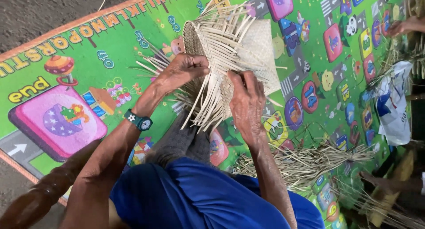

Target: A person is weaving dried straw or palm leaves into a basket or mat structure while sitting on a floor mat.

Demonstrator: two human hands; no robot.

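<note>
Woven basket [248,47] body mostly done; loose strips at rim unwoven. Left hand [183,71] & right hand [245,98] both pinching strips, mid play mat [88,47]

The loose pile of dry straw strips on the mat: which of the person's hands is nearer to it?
Right. The right hand grips the woven straw basket just above the loose straw pile; the left hand holds the basket's far side, farther from the pile.
</note>
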